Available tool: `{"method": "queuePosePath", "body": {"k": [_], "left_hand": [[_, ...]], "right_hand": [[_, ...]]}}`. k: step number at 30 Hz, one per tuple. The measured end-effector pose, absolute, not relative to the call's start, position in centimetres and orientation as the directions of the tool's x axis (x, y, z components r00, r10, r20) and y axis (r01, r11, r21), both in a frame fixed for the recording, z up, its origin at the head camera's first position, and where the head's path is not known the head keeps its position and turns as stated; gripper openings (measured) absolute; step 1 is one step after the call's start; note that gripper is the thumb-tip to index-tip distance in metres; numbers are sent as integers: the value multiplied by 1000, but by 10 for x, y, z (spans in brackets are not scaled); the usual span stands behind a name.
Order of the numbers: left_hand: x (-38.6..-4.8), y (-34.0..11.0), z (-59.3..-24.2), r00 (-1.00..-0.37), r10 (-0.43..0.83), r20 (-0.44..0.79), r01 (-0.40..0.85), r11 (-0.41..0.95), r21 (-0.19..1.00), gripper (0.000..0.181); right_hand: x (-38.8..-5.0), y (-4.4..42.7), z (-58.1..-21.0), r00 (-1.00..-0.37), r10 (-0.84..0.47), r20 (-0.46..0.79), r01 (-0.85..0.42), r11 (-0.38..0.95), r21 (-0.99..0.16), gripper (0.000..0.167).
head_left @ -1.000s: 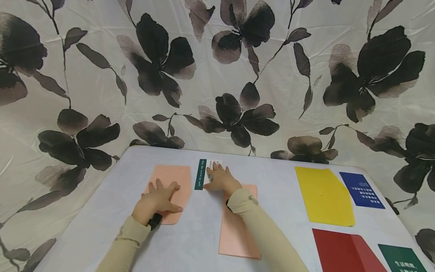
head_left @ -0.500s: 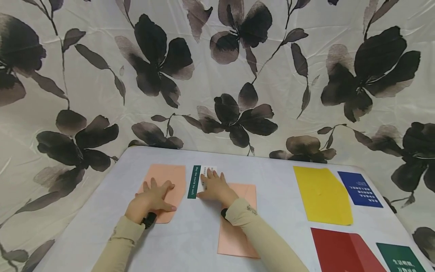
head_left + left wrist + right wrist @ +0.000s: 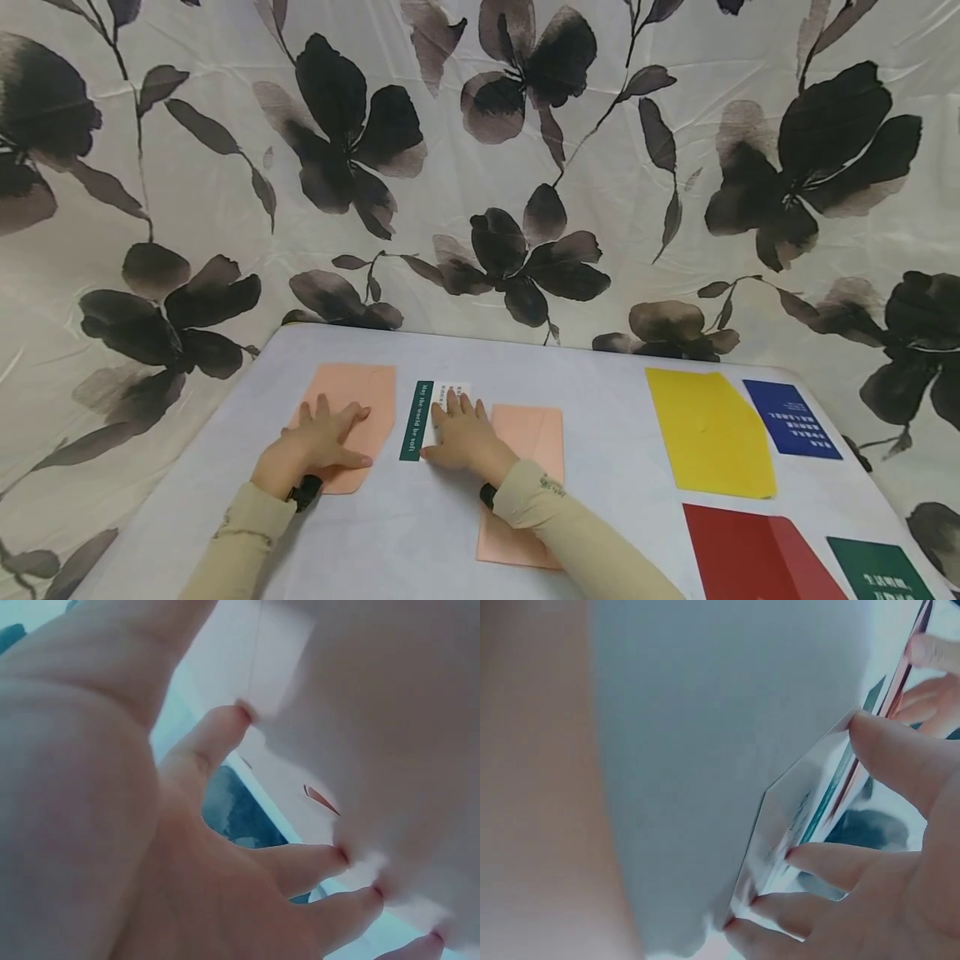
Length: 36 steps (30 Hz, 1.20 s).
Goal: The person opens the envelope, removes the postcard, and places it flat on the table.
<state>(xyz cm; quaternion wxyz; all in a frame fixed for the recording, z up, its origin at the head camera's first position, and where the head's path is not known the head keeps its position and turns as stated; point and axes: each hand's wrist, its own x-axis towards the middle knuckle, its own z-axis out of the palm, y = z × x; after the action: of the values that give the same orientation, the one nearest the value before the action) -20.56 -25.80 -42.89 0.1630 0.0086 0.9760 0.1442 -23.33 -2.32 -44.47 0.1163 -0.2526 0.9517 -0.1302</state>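
My left hand (image 3: 318,442) rests with spread fingers on a peach envelope (image 3: 363,383) at the left of the table. In the left wrist view its fingertips touch the envelope's pale surface (image 3: 225,656). To the right, my right hand (image 3: 468,437) presses on a card with a green strip (image 3: 415,425) reading "May the world be soft" and a white printed part, which the fingers partly cover. The right wrist view shows these fingertips on the card (image 3: 784,814). A second peach envelope (image 3: 531,429) lies beneath my right forearm, which hides part of it.
On the right side of the white table (image 3: 607,467) lie a yellow envelope (image 3: 712,433), a blue card (image 3: 791,419), a red envelope (image 3: 742,546) and a dark green card (image 3: 881,567). A floral cloth (image 3: 480,183) hangs behind the table.
My left hand and the peach envelope under it have slid left. My right hand has drawn the green-and-white card left and nearer to me. The second peach envelope has hardly moved.
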Motion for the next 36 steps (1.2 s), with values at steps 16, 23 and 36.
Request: {"method": "queuePosePath", "body": {"k": [16, 23, 36], "left_hand": [[-172, -301, -442, -949, 118, -292, 20, 948, 318, 95], [-151, -315, -440, -945, 136, -297, 38, 949, 314, 93], [-116, -336, -447, -933, 98, -346, -20, 947, 321, 98]], "right_hand": [[-178, -48, -444, -826, -550, -123, -542, 835, -93, 81], [-159, -56, -445, -809, -579, -104, -575, 815, -74, 81], [-127, -64, -440, -760, -636, -133, -616, 771, -161, 76]]}}
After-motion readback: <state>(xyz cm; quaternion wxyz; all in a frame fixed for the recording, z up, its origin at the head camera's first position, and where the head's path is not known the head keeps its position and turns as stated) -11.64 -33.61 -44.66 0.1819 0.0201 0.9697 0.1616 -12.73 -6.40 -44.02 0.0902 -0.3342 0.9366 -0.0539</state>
